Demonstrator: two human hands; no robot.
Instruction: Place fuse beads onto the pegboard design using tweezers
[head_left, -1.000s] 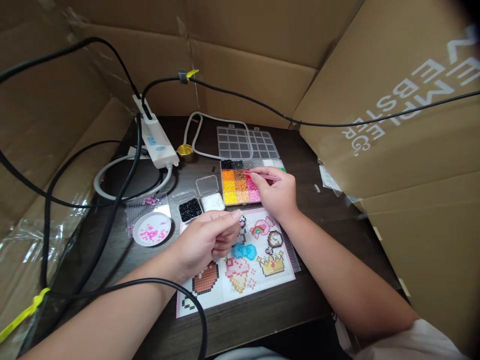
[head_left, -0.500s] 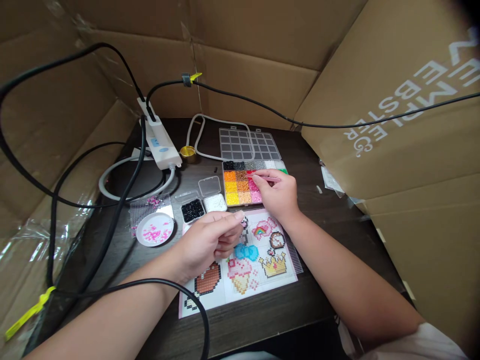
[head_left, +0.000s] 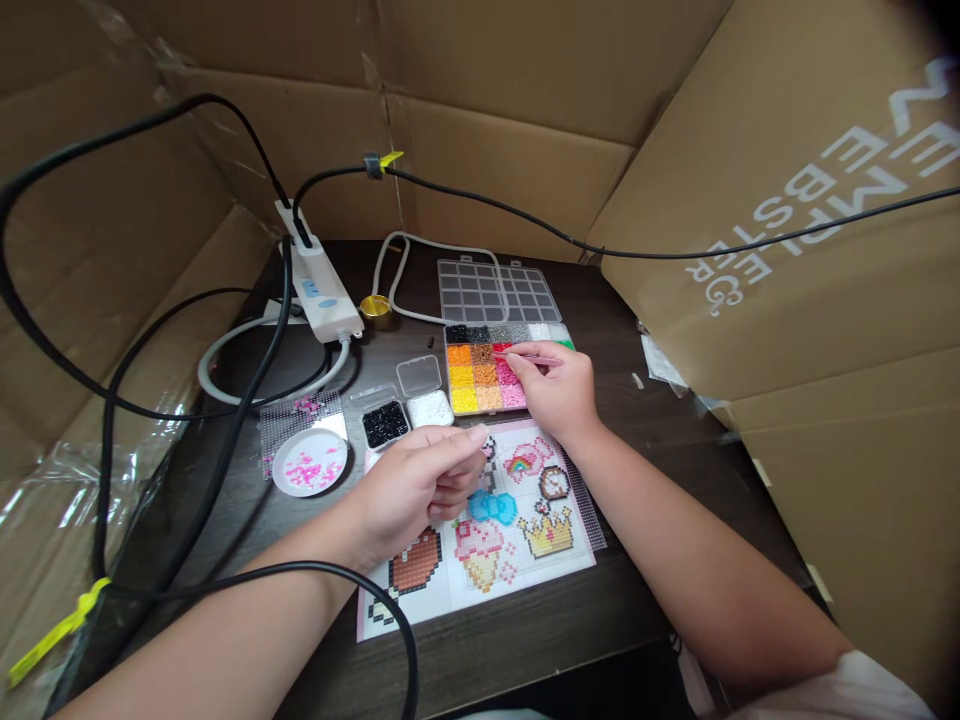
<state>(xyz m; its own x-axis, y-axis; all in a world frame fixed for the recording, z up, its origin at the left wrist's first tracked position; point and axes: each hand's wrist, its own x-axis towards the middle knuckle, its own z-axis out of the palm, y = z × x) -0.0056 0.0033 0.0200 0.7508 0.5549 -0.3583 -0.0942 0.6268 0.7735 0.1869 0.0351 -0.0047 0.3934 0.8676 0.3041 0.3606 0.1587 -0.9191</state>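
My right hand [head_left: 559,385] pinches pink tweezers [head_left: 534,358], their tips over the red and brown compartments of the bead box [head_left: 469,378]. The box holds small beads sorted by colour, and its clear lid [head_left: 499,292] is folded back. My left hand [head_left: 431,480] is closed above the pattern sheet [head_left: 480,597]; whether its fingers hold anything is hidden. The sheet shows pixel pictures, among them an ice cream and a crown, with light blue beadwork [head_left: 493,507] on the ice cream's top. Small boxes of black beads [head_left: 385,423] and white beads [head_left: 430,408] stand behind my left hand.
A white dish [head_left: 309,463] of pink and white beads sits at left, partly over a clear pegboard [head_left: 289,412]. A power strip [head_left: 322,285] with looping black cables [head_left: 247,385] stands behind it. A gold cup [head_left: 376,312] is near. Cardboard walls [head_left: 510,170] enclose the table.
Both hands hold nearly the same pose. The tweezers stay over the bead box; the whole view has shifted very slightly.
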